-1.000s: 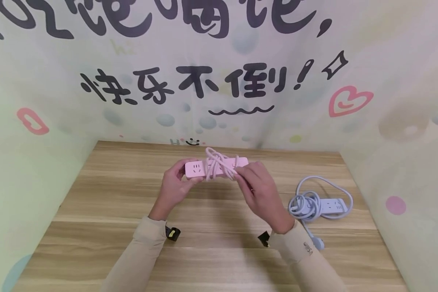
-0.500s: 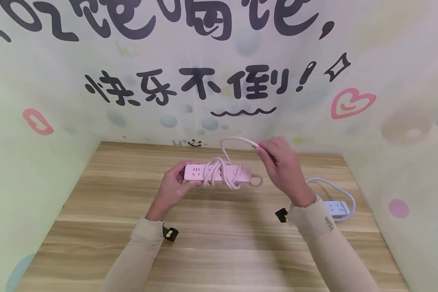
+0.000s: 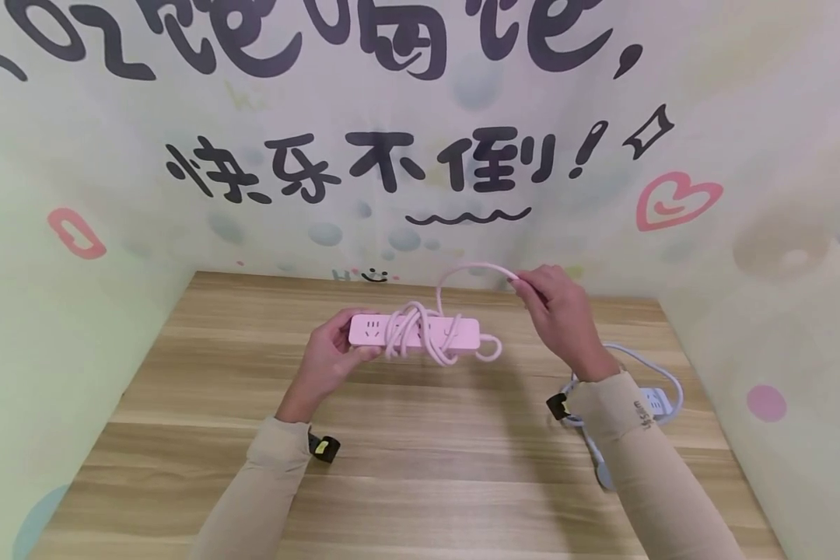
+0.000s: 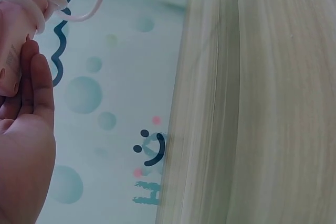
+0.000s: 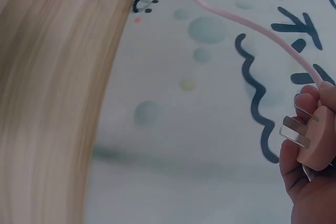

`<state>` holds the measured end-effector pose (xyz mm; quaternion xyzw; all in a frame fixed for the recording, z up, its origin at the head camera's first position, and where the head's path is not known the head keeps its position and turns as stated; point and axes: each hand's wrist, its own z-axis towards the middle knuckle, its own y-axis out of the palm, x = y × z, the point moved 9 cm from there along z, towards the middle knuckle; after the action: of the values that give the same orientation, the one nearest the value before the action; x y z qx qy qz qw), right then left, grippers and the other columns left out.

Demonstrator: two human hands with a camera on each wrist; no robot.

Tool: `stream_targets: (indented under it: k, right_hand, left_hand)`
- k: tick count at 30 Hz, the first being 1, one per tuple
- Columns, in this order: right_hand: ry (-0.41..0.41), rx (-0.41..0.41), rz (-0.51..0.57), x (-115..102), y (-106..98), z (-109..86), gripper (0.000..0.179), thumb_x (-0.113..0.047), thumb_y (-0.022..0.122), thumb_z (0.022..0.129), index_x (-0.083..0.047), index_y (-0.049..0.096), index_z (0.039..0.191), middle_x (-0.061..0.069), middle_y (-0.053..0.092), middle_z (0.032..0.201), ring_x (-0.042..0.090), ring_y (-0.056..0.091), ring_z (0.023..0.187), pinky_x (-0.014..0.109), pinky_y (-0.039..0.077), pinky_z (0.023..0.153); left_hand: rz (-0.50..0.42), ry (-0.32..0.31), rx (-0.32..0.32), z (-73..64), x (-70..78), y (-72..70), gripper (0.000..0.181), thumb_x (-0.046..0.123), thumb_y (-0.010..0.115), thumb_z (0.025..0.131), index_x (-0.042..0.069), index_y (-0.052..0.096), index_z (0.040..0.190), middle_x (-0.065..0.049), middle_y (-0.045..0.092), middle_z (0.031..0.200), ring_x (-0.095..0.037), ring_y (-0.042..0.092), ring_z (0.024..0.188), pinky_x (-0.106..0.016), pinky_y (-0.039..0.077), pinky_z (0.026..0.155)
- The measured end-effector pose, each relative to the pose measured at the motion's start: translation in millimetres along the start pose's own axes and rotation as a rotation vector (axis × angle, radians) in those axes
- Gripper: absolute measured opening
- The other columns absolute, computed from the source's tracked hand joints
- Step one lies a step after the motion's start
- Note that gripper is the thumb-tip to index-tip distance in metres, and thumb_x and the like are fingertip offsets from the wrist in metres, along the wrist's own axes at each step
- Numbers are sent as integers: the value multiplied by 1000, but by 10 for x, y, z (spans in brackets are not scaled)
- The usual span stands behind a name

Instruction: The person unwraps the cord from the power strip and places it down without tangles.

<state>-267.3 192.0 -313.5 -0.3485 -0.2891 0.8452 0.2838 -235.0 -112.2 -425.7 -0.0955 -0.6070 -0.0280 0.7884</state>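
Note:
A pink power strip (image 3: 465, 334) is held above the table, its pink cord (image 3: 411, 319) wound loosely around its middle. My left hand (image 3: 325, 358) grips the strip's left end, thumb in front and fingers behind; the left wrist view shows those fingers (image 4: 39, 85) along its underside. A free length of cord arcs up from the windings to my right hand (image 3: 563, 319), raised to the right of the strip. In the right wrist view this hand holds the pink plug (image 5: 317, 140) with its metal prongs sticking out. A small cord loop hangs at the strip's right end.
A blue-white power strip (image 3: 654, 402) with a pale blue cord (image 3: 672, 379) lies at the table's right, partly hidden by my right forearm. The wooden table (image 3: 406, 482) meets a printed backdrop (image 3: 287, 241) at its back and sides.
My right hand has moved from the windings up and right, drawing out a length of cord with the plug. My left hand keeps its grip, and the strip stays nearly in place.

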Motion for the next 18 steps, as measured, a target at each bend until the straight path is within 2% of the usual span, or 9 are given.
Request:
stream_targets:
  k: [10,18]
  right_hand:
    - [9,-70,-81,213,152,-135,14,-10,68,97,0,77,104,8,64,77,20,49,76,31,39,65]
    - [-32,-116,-95,245,263,-225,14,-11,69,96,-1,78,102,6,67,77,20,52,74,32,41,64]
  left_hand:
    - [-31,18,5,10,20,-8,52,-6,74,86,-6,54,135,-25,62,129,-6,62,109,-13,54,95]
    - [-40,21,10,12,11,-16,52,-7,73,87,-6,53,135,-24,61,131,-6,62,110,-13,54,95]
